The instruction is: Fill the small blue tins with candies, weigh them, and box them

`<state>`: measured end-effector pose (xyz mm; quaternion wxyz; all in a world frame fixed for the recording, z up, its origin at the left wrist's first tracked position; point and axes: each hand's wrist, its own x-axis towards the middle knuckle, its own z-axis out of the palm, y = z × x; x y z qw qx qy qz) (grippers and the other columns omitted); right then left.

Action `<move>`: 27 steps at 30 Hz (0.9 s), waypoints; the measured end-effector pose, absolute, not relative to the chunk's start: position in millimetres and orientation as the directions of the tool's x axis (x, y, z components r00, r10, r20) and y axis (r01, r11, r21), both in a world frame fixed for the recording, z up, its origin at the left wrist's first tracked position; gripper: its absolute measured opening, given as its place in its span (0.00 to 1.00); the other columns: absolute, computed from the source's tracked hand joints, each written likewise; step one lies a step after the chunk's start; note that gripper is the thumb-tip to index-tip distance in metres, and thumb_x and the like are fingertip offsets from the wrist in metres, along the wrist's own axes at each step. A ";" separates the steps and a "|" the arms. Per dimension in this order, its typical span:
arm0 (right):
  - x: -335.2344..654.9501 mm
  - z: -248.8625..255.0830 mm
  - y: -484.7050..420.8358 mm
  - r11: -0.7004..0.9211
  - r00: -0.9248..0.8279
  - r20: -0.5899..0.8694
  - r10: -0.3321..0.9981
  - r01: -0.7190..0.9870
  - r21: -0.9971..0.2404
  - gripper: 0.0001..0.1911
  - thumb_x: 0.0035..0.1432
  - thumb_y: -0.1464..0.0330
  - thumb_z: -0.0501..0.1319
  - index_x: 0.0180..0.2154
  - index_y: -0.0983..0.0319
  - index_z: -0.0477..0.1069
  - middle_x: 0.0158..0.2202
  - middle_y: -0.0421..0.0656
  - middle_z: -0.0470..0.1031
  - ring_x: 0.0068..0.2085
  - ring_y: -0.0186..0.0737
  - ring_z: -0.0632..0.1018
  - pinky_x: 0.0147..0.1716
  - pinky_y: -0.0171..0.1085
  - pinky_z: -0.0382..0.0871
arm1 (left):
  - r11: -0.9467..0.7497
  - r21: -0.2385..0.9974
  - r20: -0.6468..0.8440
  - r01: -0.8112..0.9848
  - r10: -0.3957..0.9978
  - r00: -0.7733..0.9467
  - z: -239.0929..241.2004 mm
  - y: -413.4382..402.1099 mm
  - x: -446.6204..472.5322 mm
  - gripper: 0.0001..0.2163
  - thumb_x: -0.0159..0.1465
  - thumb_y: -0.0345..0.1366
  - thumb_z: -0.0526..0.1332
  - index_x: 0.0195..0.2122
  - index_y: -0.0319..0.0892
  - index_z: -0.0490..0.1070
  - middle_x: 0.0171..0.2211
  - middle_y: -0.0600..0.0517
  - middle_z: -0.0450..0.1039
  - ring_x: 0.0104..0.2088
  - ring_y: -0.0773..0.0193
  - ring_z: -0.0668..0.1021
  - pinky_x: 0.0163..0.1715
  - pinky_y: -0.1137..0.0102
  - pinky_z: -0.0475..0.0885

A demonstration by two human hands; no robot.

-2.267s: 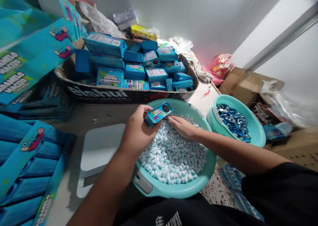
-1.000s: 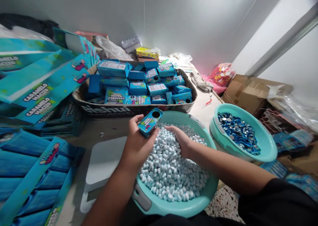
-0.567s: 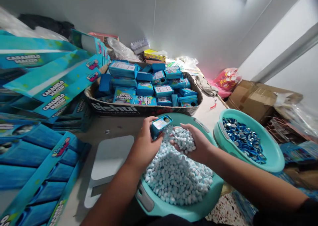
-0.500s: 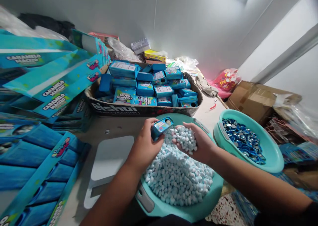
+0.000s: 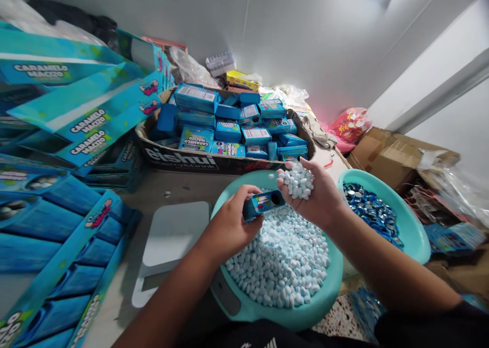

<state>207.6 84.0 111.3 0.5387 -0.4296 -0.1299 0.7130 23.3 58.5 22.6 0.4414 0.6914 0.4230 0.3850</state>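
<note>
My left hand point(image 5: 239, 218) grips a small blue candy box point(image 5: 262, 204) with a dark round window in its printed face. The box is tilted, one end toward my right hand point(image 5: 323, 195). That hand is cupped, palm up, around a heap of small pale-blue and white candies point(image 5: 298, 181), just above and right of the box. A single loose candy point(image 5: 271, 176) shows left of the heap. Both hands are over a turquoise basin point(image 5: 333, 292) piled with the same candies point(image 5: 278, 271). How full the box is cannot be seen.
Blue boxes point(image 5: 196, 138) fill a black carton point(image 5: 179, 158) behind the basin. A white scale point(image 5: 175, 233) lies left, beside display trays point(image 5: 95, 225) of boxes. Right, another turquoise basin point(image 5: 416, 241) holds blue metal lids point(image 5: 372, 213). Cardboard boxes point(image 5: 385, 152) stand beyond.
My right hand has risen and moved slightly right with its candies. The box in my left hand has shifted right and down and turned, its window now dark.
</note>
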 end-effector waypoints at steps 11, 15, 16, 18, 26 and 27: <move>193.8 109.0 88.5 -0.228 0.040 -0.402 0.915 -0.770 -0.596 0.09 0.62 0.64 0.55 0.36 0.63 0.69 0.30 0.47 0.77 0.27 0.40 0.79 0.24 0.33 0.77 | -0.280 0.926 0.165 0.252 0.903 0.398 26.1 54.7 20.5 0.20 0.59 0.30 0.61 0.52 0.50 0.63 0.50 0.52 0.73 0.47 0.60 0.77 0.48 0.65 0.71; 195.7 102.7 88.0 -0.172 0.053 -0.335 0.941 -0.776 -0.607 0.09 0.61 0.64 0.56 0.35 0.63 0.69 0.30 0.45 0.77 0.28 0.39 0.80 0.26 0.33 0.77 | -0.275 0.927 0.157 0.256 0.903 0.401 26.6 54.2 20.6 0.20 0.59 0.30 0.61 0.52 0.50 0.63 0.50 0.52 0.73 0.47 0.59 0.77 0.47 0.64 0.72; 196.9 101.1 87.7 -0.162 0.053 -0.318 0.947 -0.776 -0.610 0.08 0.61 0.64 0.57 0.35 0.62 0.69 0.31 0.45 0.77 0.28 0.39 0.80 0.26 0.33 0.77 | -0.273 0.928 0.156 0.254 0.903 0.401 26.5 54.2 20.7 0.20 0.59 0.30 0.61 0.52 0.50 0.63 0.50 0.51 0.73 0.46 0.59 0.77 0.46 0.64 0.72; 199.0 99.1 86.8 -0.145 0.058 -0.302 0.952 -0.780 -0.609 0.08 0.60 0.64 0.57 0.36 0.62 0.69 0.31 0.45 0.77 0.29 0.39 0.80 0.27 0.33 0.78 | -0.266 0.932 0.151 0.246 0.902 0.404 26.2 54.1 20.9 0.20 0.59 0.30 0.61 0.52 0.50 0.63 0.50 0.51 0.73 0.46 0.58 0.77 0.44 0.65 0.73; 198.8 101.1 83.4 -0.139 0.080 -0.335 0.939 -0.802 -0.581 0.12 0.65 0.64 0.52 0.35 0.62 0.69 0.30 0.45 0.75 0.29 0.39 0.78 0.26 0.33 0.77 | -0.263 0.934 0.147 0.243 0.900 0.409 27.8 53.3 20.3 0.19 0.61 0.31 0.60 0.53 0.50 0.63 0.50 0.50 0.73 0.45 0.58 0.77 0.45 0.63 0.73; 198.9 100.4 83.5 -0.137 0.078 -0.328 0.942 -0.801 -0.583 0.11 0.65 0.64 0.53 0.35 0.62 0.69 0.30 0.45 0.75 0.30 0.39 0.78 0.26 0.32 0.77 | -0.267 0.932 0.149 0.246 0.899 0.412 28.0 53.3 20.3 0.19 0.61 0.31 0.60 0.53 0.50 0.63 0.50 0.50 0.73 0.45 0.58 0.77 0.45 0.62 0.73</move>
